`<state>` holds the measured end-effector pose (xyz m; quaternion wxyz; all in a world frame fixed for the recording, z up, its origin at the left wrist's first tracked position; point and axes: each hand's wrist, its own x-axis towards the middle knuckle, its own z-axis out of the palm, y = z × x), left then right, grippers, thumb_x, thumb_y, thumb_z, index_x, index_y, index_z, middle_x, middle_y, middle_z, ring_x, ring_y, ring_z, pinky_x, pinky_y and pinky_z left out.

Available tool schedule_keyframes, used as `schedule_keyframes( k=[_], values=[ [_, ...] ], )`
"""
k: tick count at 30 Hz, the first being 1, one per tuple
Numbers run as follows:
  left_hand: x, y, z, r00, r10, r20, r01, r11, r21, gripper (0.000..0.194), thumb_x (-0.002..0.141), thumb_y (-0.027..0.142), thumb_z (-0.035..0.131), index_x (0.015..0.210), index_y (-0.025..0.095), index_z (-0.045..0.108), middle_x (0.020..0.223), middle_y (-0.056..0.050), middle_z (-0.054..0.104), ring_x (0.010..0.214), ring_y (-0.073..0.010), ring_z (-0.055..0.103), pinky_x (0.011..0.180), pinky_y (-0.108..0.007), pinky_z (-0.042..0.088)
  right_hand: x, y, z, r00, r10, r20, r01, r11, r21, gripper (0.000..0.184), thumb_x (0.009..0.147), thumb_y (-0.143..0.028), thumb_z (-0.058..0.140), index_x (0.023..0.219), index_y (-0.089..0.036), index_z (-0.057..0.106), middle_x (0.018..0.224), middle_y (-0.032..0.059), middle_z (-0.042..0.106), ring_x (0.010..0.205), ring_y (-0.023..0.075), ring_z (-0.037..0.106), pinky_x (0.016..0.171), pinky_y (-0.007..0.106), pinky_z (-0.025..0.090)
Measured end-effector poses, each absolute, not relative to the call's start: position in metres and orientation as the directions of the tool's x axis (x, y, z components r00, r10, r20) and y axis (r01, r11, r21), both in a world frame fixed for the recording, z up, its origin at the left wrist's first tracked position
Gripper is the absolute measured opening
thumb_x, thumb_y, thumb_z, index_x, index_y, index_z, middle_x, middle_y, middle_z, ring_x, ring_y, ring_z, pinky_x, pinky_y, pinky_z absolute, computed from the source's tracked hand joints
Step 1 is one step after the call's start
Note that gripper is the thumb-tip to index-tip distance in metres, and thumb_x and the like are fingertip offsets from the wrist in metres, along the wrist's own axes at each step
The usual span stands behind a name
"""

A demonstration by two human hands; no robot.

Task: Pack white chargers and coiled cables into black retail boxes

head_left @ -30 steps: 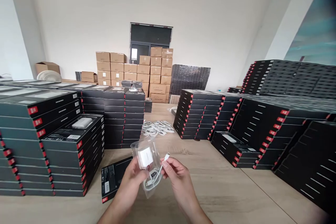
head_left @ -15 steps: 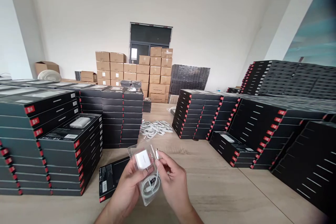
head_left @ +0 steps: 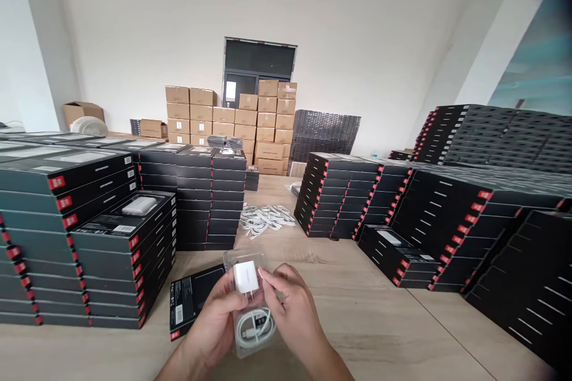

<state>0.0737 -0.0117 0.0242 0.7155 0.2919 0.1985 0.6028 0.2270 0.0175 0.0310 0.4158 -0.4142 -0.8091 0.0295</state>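
My left hand (head_left: pixel 220 317) is closed around the left side of a clear plastic tray (head_left: pixel 241 350), thumb over its front. A white charger plug (head_left: pixel 245 277) sits in the upper part of the tray, its metal prongs pointing down. In the lower part lies a coiled white cable (head_left: pixel 255 328) with one connector showing. My right hand (head_left: pixel 290 303) pinches the cable's other end, small and white at the fingertips, beside the plug. Behind my left wrist, a black box (head_left: pixel 193 300) with a red corner label lies on the table, partly covered by the hand.
Black boxes (head_left: pixel 120 277) are stacked on the left, more black boxes (head_left: pixel 351 202) on the right. A pile of white cables (head_left: pixel 267 218) lies ahead on the wooden table (head_left: pixel 357 321). Brown cartons (head_left: pixel 268 125) stand by the far wall.
My right hand has brought the cable end down and left, close against the plug's side. The tray now stands more upright and slightly lower; my left hand still grips it.
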Motion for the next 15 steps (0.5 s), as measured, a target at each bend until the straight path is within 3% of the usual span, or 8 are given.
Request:
schedule_keyframes(
  k=[5,10,15],
  values=[
    [0.071,-0.011,0.022,0.187,0.979,0.086,-0.772,0.093,0.629,0.042,0.061,0.007,0.069,0.102,0.016,0.07,0.098,-0.009,0.074,0.093,-0.0259,0.067,0.092,-0.037,0.046,0.227,0.016,0.03,-0.344,0.714,0.61,0.666,0.643,-0.378,0.032,0.09,-0.026,0.053,0.119,-0.032,0.066,0.079,0.0042,0.058,0.08,0.0211,0.057,0.076,0.037,0.05],
    [0.064,-0.01,0.026,0.135,0.988,0.073,-0.789,0.063,0.611,0.041,0.06,0.006,0.071,0.099,0.017,0.07,0.098,-0.008,0.074,0.094,-0.0242,0.067,0.095,-0.037,0.044,0.227,0.014,0.034,-0.43,0.754,0.496,0.507,0.657,-0.559,0.054,0.086,-0.015,0.052,0.136,-0.034,0.049,0.099,0.0062,0.062,0.097,0.0224,0.058,0.089,0.038,0.05],
    [0.059,-0.009,0.027,0.149,0.987,0.066,-0.796,0.08,0.6,0.042,0.059,0.005,0.07,0.098,0.018,0.07,0.088,-0.005,0.074,0.085,-0.0221,0.067,0.08,-0.032,0.048,0.225,0.013,0.034,-0.476,0.761,0.441,0.412,0.636,-0.652,0.067,0.08,-0.007,0.052,0.141,-0.034,0.042,0.113,0.0053,0.063,0.108,0.0218,0.057,0.097,0.037,0.047]
  ],
)
